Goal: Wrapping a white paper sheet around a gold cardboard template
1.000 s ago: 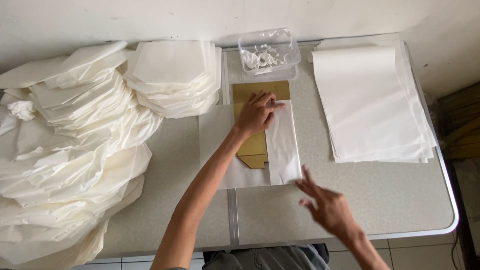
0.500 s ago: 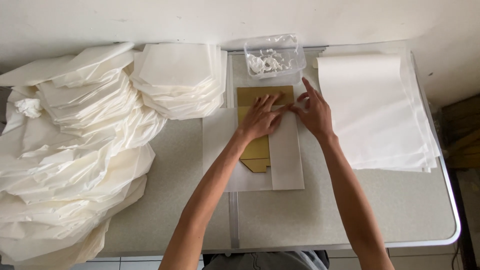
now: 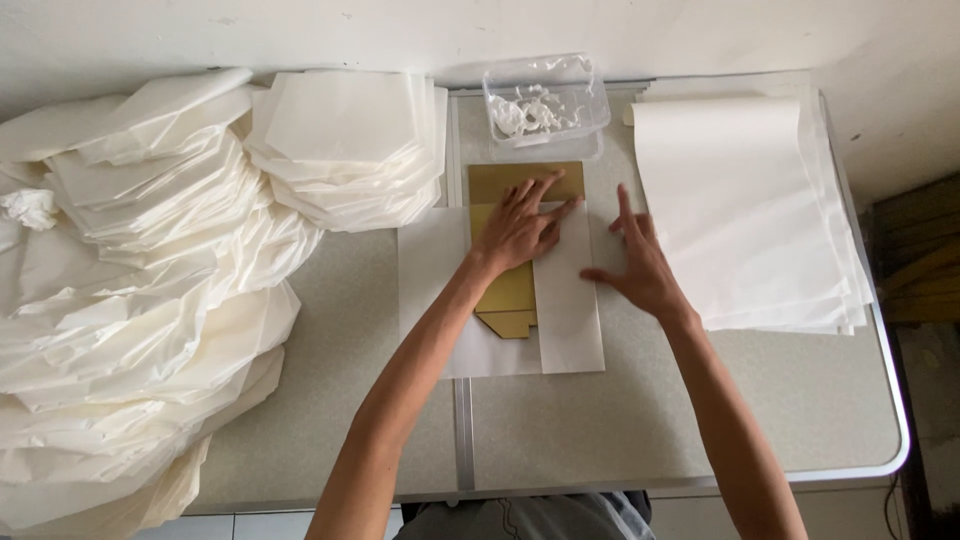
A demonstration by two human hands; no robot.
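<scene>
On the grey table [image 3: 700, 420], two flat, unclenched hands, left [image 3: 520, 228] and right [image 3: 640, 265], press one folded paper sheet [image 3: 570, 310].

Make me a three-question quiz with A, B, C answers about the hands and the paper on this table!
1. Where is the clear plastic tub?
A. behind the gold card
B. on the floor
C. under the table

2. What colour is the card?
A. red
B. gold
C. blue

3. What is the left hand doing?
A. hanging in the air
B. holding a cup
C. pressing flat on card and white sheet

Answers: A, it sits at the far edge; B, it shines gold; C, its fingers lie spread there, while the right hand rests beside it.
</scene>
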